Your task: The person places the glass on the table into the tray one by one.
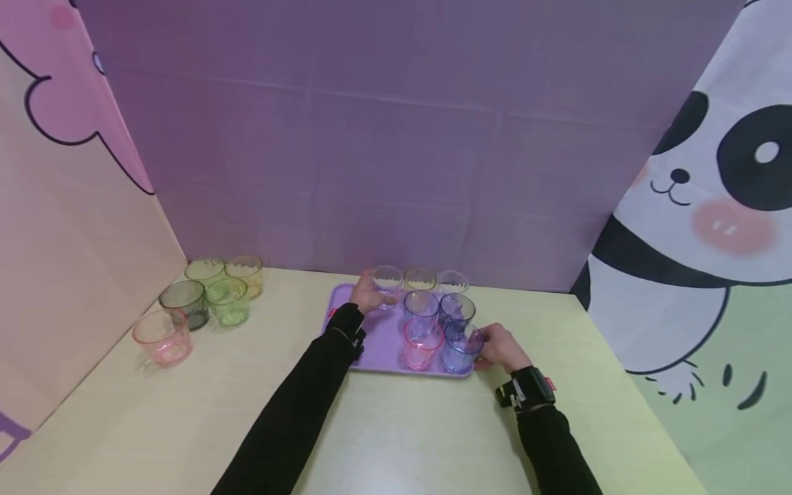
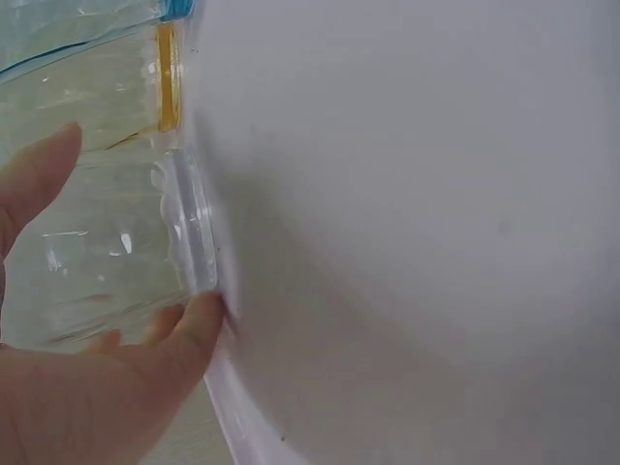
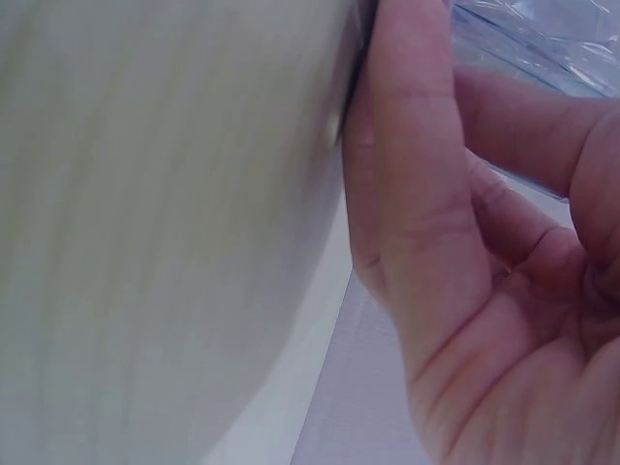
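from here i see the purple tray [image 1: 375,348] lying flat on the tabletop [image 1: 396,426], close to the far purple backdrop [image 1: 396,137], with seven glasses upright on it, mostly crowded to the right. the left hand [image 1: 368,295] has the clear glass [image 1: 388,277] at the far left of that group, thumb on one side, fingers curved round the other, opened only as wide as the glass; a side grip like that probably keeps it upright and the rim free. its base is down at the tray, though i can't tell how firmly it rests. the right hand [image 1: 504,349] is at the near right corner, fingers bent, beside the blue glass [image 1: 462,349]; whether they have hold of the glass or the tray's edge i can't tell, but i'd guess they steady that corner. the pink glass [image 1: 422,347] is just left of the blue one, the pair keeping close, likely to save room. well apart to the left, five other glasses [image 1: 227,302] cluster upright on the tabletop.
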The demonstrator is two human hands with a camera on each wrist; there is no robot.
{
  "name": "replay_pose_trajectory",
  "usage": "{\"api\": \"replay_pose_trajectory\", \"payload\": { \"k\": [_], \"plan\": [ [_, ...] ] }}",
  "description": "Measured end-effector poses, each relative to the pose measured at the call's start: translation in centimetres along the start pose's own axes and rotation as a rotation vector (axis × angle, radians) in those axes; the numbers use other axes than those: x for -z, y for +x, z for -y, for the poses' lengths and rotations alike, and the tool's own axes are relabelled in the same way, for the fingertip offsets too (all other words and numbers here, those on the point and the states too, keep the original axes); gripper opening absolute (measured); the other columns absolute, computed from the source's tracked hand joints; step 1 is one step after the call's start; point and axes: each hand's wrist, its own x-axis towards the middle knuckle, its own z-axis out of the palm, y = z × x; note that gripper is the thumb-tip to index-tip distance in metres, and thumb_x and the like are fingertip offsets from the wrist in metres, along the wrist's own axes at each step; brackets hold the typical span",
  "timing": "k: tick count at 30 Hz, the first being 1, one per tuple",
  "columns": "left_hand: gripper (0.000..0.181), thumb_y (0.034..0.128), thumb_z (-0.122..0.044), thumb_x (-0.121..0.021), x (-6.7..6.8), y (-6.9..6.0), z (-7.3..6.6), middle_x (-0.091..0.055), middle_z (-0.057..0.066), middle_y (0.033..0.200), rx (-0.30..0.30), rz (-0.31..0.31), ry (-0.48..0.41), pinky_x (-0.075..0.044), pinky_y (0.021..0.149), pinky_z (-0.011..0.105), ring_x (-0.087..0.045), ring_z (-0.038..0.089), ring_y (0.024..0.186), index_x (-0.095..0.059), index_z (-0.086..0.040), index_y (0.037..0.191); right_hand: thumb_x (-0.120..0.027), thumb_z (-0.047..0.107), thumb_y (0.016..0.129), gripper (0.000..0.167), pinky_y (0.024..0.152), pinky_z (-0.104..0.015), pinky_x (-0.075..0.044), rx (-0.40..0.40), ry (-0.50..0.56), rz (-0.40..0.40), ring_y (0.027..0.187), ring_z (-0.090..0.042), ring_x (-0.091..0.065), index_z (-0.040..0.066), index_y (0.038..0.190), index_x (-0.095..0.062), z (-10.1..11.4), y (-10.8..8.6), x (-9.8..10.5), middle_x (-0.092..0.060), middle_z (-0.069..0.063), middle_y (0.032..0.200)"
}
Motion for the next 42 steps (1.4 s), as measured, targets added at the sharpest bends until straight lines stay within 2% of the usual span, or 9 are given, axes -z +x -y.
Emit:
{"api": "replay_pose_trajectory", "payload": {
  "k": [5, 10, 16, 24, 28, 34, 38, 42],
  "plan": [
    [0.095, 0.0572, 0.000, -0.079, 0.8, -0.6, -0.3, -0.045, 0.023, 0.131, 0.072, 0.022, 0.099, -0.032, 0.102, 0.044, -0.041, 0.036, 0.121, -0.027, -0.001, 0.137, -0.056, -0.010, 0.075, 0.014, 0.053, -0.034, -0.054, 0.008, -0.015, 0.004, 0.058, -0.023, -0.064, -0.008, 0.086, -0.063, 0.0, 0.1, -0.1, -0.064, -0.015, 0.079],
    [0.096, 0.0620, 0.001, -0.076, 1.8, -1.5, -0.6, -0.042, 0.023, 0.134, 0.077, 0.066, 0.191, -0.035, 0.101, 0.043, -0.041, 0.036, 0.121, -0.022, -0.004, 0.141, -0.058, -0.010, 0.074, 0.013, 0.053, -0.035, -0.054, 0.004, -0.011, -0.002, 0.058, -0.024, -0.064, -0.007, 0.085, -0.064, -0.2, 0.1, -0.2, -0.065, -0.015, 0.080],
    [0.088, 0.0679, -0.009, -0.074, 3.2, -2.5, -0.7, -0.043, 0.020, 0.134, 0.039, 0.094, 0.258, -0.036, 0.098, 0.046, -0.044, 0.035, 0.118, -0.025, -0.007, 0.141, -0.058, -0.012, 0.073, 0.015, 0.054, -0.034, -0.054, -0.005, -0.014, -0.006, 0.059, -0.024, -0.063, -0.007, 0.087, -0.064, -0.3, 0.1, -0.3, -0.065, -0.016, 0.082],
    [0.082, 0.0730, -0.018, -0.073, 5.4, -4.0, -0.8, -0.044, 0.024, 0.131, -0.041, 0.132, 0.239, -0.037, 0.097, 0.047, -0.044, 0.036, 0.118, -0.028, -0.006, 0.140, -0.058, -0.011, 0.073, 0.015, 0.053, -0.035, -0.054, 0.023, -0.013, -0.002, 0.058, -0.025, -0.063, -0.009, 0.088, -0.063, 0.0, -0.1, 0.1, -0.064, -0.017, 0.082],
    [0.076, 0.0766, -0.021, -0.071, 6.8, -4.9, -1.0, -0.045, 0.023, 0.130, -0.061, 0.114, 0.256, -0.036, 0.098, 0.046, -0.044, 0.035, 0.119, -0.029, -0.005, 0.139, -0.059, -0.010, 0.075, 0.014, 0.054, -0.036, -0.054, 0.027, -0.013, 0.013, 0.058, -0.025, -0.063, -0.009, 0.088, -0.063, 0.2, -0.1, 0.2, -0.064, -0.018, 0.082],
    [0.074, 0.0799, -0.022, -0.068, 9.1, -6.3, -1.1, -0.044, 0.021, 0.132, -0.077, 0.097, 0.236, -0.036, 0.098, 0.045, -0.042, 0.034, 0.121, -0.028, -0.004, 0.140, -0.059, -0.010, 0.074, 0.014, 0.054, -0.035, -0.054, 0.017, -0.020, 0.007, 0.058, -0.025, -0.063, -0.008, 0.088, -0.064, 0.3, -0.1, 0.2, -0.065, -0.018, 0.083],
    [0.072, 0.0815, -0.024, -0.066, 10.6, -7.4, -1.0, -0.044, 0.023, 0.131, -0.126, 0.082, 0.268, -0.036, 0.098, 0.046, -0.041, 0.035, 0.122, -0.029, -0.002, 0.139, -0.060, -0.008, 0.075, 0.012, 0.054, -0.035, -0.054, 0.032, -0.022, 0.008, 0.058, -0.026, -0.064, -0.008, 0.087, -0.063, 0.0, 0.0, 0.1, -0.065, -0.017, 0.082],
    [0.071, 0.0817, -0.029, -0.065, 12.3, -8.4, -0.6, -0.046, 0.023, 0.130, -0.174, 0.043, 0.337, -0.036, 0.098, 0.046, -0.043, 0.036, 0.120, -0.031, 0.001, 0.137, -0.060, -0.008, 0.075, 0.011, 0.053, -0.036, -0.054, 0.043, -0.024, 0.004, 0.058, -0.026, -0.064, -0.008, 0.085, -0.064, -0.1, 0.1, 0.1, -0.065, -0.016, 0.081]
  ]
}}
